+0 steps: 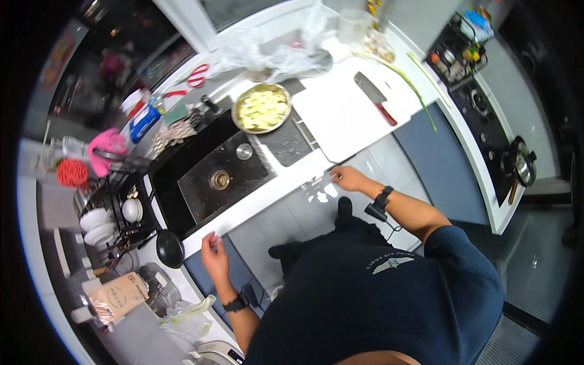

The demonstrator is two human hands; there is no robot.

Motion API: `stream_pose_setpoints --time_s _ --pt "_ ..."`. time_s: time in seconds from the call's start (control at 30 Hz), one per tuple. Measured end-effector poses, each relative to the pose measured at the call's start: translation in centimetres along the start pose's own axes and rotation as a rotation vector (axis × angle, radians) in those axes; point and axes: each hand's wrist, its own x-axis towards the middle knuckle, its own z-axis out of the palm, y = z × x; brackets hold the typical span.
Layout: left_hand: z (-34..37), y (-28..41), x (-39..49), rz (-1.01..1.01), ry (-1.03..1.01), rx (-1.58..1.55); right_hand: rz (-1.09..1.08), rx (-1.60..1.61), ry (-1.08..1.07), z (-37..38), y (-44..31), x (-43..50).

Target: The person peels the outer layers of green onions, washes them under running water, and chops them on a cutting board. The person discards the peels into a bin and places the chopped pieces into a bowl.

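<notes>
My left hand (216, 263) hangs in the air by the counter's front edge, near a black frying pan (170, 249), fingers loosely curled and nothing in it. In front of the cutting board's near edge, over the floor, is my right hand (350, 178), half curled with no object visible in it. A large white cutting board (340, 119) lies on the counter, bearing a cleaver (372, 91) with a dark red handle. Left of the board, a metal bowl (234, 114) holds pale cut vegetable pieces (263, 108). The black sink (200, 194) contains a small metal cup or strainer (244, 151).
Green onion stalks (406, 75), garlic bulbs (378, 45) and plastic bags (296, 61) sit behind the board. Red-handled scissors (197, 75) lie near the window. A dish rack (119, 200) stands left; a gas hob (483, 132) with a pan (523, 166) is right.
</notes>
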Motion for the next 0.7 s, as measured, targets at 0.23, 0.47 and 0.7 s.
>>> stream_pose_setpoints --time_s 0.23,0.47,0.7 --pt "15.9 12.4 6.4 0.193 -0.402 0.094 0.316 0.344 0.274 -6.6 15.0 -10.7" --pt "25.9 16.5 9.1 0.081 -0.578 0.127 0.185 0.190 0.617 -13.5 15.8 -7.5" --pt "31.0 18.4 12.4 0.149 -0.588 -0.059 0.414 -0.357 0.361 -22.8 12.1 6.8"
